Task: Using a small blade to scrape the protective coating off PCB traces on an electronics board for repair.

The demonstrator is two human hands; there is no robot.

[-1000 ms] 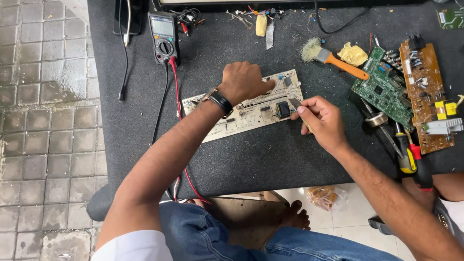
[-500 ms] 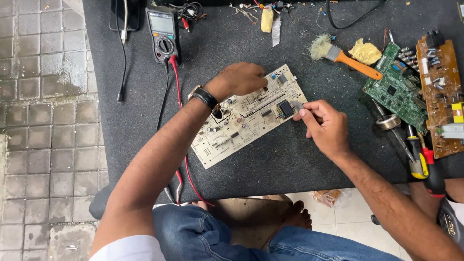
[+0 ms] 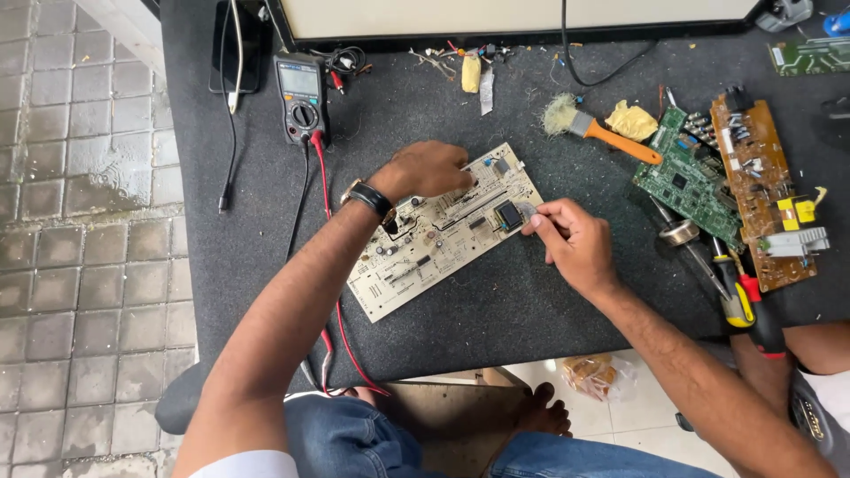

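Bench (image 3: pixel 531 310) top: dark grey felt-like cloth, matt, rough nap. Circuit board (image 3: pixel 443 232) under the hands: cream laminate, matt, small shiny solder spots. Meter (image 3: pixel 301 96) at the far left edge: dark matt plastic, glossy screen. Brush (image 3: pixel 602 133): smooth orange plastic handle, frayed pale bristles. Green board (image 3: pixel 686 181) near the right edge: semi-gloss. Brown board (image 3: pixel 757 190) beside it: matt. Floor tiles (image 3: pixel 80 265): rough grey stone, wet sheen.

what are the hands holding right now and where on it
The left hand presses on the pale circuit board at its upper edge. The right hand pinches the board's right corner; anything small between its fingertips cannot be told.
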